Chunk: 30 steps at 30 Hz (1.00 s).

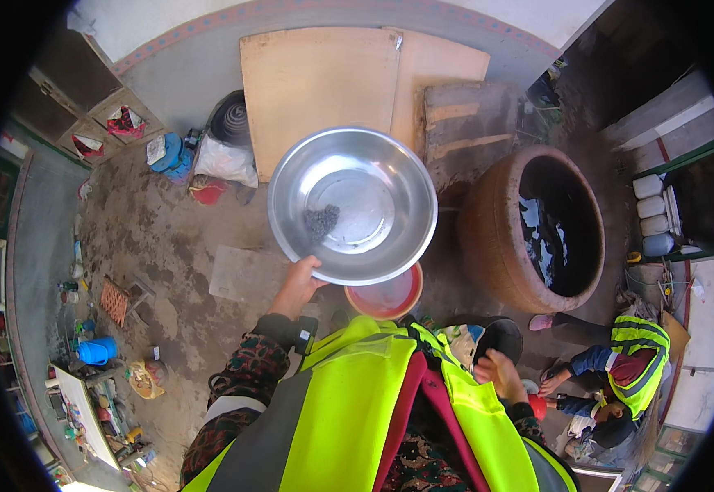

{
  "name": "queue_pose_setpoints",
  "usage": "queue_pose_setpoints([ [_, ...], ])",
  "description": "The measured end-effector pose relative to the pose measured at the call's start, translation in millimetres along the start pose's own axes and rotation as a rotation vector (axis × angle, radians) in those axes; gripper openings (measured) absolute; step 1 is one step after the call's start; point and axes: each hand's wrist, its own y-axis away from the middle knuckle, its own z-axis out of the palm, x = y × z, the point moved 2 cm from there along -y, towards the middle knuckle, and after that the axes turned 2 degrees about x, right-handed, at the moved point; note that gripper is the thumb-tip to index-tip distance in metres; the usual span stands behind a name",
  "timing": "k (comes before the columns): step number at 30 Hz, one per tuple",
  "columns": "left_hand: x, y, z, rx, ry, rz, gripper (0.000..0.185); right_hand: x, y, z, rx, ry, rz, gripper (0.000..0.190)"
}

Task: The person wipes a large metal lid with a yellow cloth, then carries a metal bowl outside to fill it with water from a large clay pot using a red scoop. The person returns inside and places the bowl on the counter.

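Observation:
My left hand (298, 283) grips the near left rim of a wide stainless steel basin (394, 184), thumb over the rim. Inside the basin, towards the left, lies a small grey clump (322, 221), perhaps a scouring pad. Partly hidden below the basin is a round red-rimmed vessel (386, 294) with cloudy contents. My right hand (499, 372) is low on the right, away from the basin, beside a dark round container (504, 339). Its fingers are partly bent, and I see nothing held in it.
A large earthenware vat (498, 227) with dark liquid stands at the right. A co-worker in a yellow vest (640, 357) crouches at the lower right. Boards (320, 86) lean on the wall ahead. At the left are a blue bucket (96, 350) and a cluttered table (83, 412).

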Motion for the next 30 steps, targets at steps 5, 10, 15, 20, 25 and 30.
queue_pose_setpoints([
  [5,18.0,14.5,-28.8,0.028,0.017,0.038,0.047,138.8,-31.0,-47.4,0.241,0.645,0.33,0.05],
  [10,-0.7,21.7,-38.6,0.16,0.093,0.07,0.045,99.0,-79.0,-69.5,0.26,0.878,-0.082,0.045],
  [15,-35.5,30.3,-19.2,0.228,0.27,0.119,0.039,32.3,-128.4,-98.6,0.214,1.157,-0.442,0.04],
  [20,-62.0,46.3,6.3,0.326,0.322,0.171,0.031,-11.7,-184.5,-137.8,0.159,1.247,-0.624,0.034],
  [25,-83.4,63.8,25.8,0.367,0.359,0.25,0.031,-38.5,-219.1,-159.4,0.225,1.186,-0.57,0.032],
  [30,-90.5,73.6,28.2,0.323,0.404,0.273,0.033,-67.9,-202.6,-167.9,0.469,1.085,-0.743,0.032],
])
